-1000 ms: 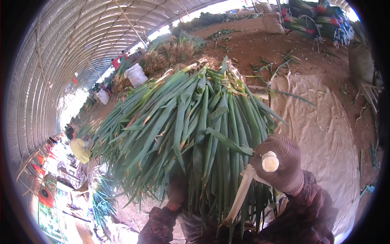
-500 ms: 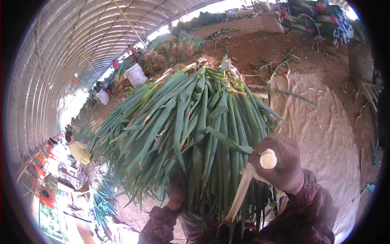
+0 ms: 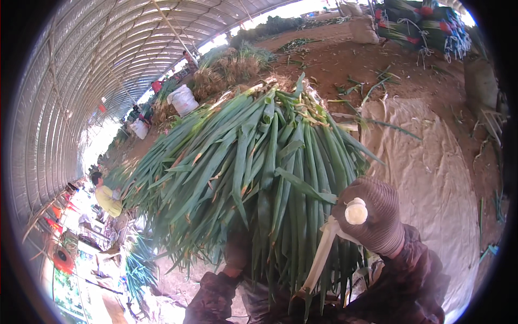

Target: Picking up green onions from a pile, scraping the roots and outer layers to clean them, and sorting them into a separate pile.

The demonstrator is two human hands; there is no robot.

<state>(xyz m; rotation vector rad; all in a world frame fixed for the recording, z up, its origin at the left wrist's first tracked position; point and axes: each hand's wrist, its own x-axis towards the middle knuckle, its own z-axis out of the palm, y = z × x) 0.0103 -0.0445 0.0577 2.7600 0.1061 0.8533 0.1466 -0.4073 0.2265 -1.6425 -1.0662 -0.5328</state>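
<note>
1. While the right hand (image 3: 372, 216), in a brown knit glove, is closed around the white cut end of a leek stalk (image 3: 324, 254), that stalk hangs down from the fist, pale and tilted toward the lower left.
2. Its round cut face shows at the top of the fist.
3. Just beside and behind the fist lies a big bundle of green leek leaves (image 3: 259, 162) — the leaf tips fan out toward the upper right and left.
4. Under that bundle the left hand (image 3: 234, 254) is mostly hidden; I cannot tell whether it grips anything.
5. To the right a pale tarp (image 3: 431, 178) covers the brown soil.
6. Far left, well apart, a person in a yellow top (image 3: 108, 197) stands under the arched tunnel roof (image 3: 81, 70).
7. Near the upper middle sits a white sack (image 3: 182, 100) — beside more piled greens.
</note>
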